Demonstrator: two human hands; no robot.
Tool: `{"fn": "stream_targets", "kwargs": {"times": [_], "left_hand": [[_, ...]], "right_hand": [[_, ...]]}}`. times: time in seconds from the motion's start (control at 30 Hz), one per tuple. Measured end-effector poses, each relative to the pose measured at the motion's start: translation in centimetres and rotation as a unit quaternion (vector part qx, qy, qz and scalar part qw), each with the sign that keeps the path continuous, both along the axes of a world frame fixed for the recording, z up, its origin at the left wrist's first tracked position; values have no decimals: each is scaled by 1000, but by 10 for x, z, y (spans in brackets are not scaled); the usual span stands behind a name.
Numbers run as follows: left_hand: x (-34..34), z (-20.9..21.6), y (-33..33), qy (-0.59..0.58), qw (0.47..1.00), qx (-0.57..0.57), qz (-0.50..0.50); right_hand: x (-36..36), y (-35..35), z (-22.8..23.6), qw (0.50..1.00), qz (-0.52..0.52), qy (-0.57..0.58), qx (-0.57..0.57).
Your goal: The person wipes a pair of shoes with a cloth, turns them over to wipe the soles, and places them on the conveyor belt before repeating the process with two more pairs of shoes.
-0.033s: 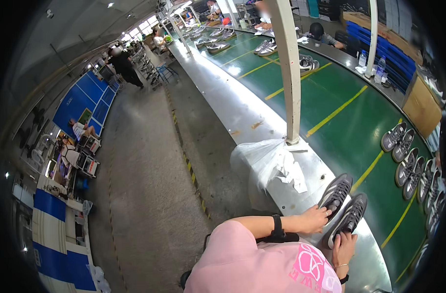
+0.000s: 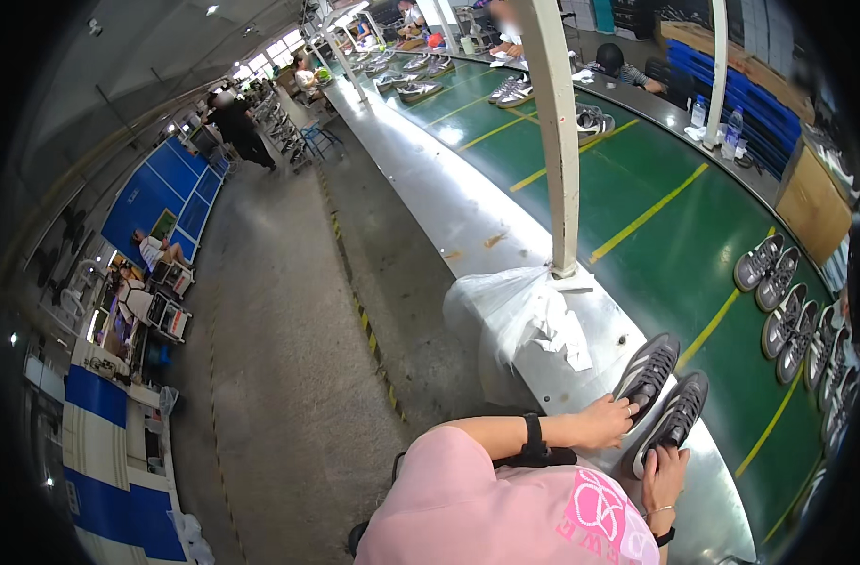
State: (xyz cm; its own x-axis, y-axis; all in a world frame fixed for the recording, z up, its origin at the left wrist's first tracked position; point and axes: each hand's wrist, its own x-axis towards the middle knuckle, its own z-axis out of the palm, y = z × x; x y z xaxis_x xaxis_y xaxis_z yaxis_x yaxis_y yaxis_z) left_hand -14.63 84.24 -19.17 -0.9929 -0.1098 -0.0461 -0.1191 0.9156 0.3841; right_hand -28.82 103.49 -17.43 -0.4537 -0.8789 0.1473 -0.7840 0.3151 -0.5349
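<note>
Two dark sneakers with pale side stripes lie side by side on the metal ledge, toes pointing away from me toward the green belt. My left hand [image 2: 604, 421] is closed on the heel end of the left sneaker [image 2: 649, 375], its fingers curled at the shoe's opening. Around the heel end of the right sneaker [image 2: 682, 412], my right hand [image 2: 664, 476] is closed too, with fingertips at the opening. The palms and parts of both heels are hidden.
Along the green conveyor belt [image 2: 628, 193] stand several pairs of sneakers [image 2: 772, 268]. A white post [image 2: 557, 141] rises from the metal ledge [image 2: 430, 202], with a plastic bag [image 2: 496, 306] hanging at its foot. Other people sit across the belt.
</note>
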Motion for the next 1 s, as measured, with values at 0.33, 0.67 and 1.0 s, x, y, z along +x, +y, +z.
{"fn": "stream_targets", "kwargs": {"times": [0.33,0.67,1.0], "left_hand": [[20,-13,-11,232,921,204,238],[5,-55,-11,136,777,565,243],[-20,29,-38,223,629,706,235]], "right_hand": [[-8,34,-37,982,-78,-32,-171],[-11,33,-54,838,-134,-495,-188],[-28,-5,11,731,-94,-586,-336]]}}
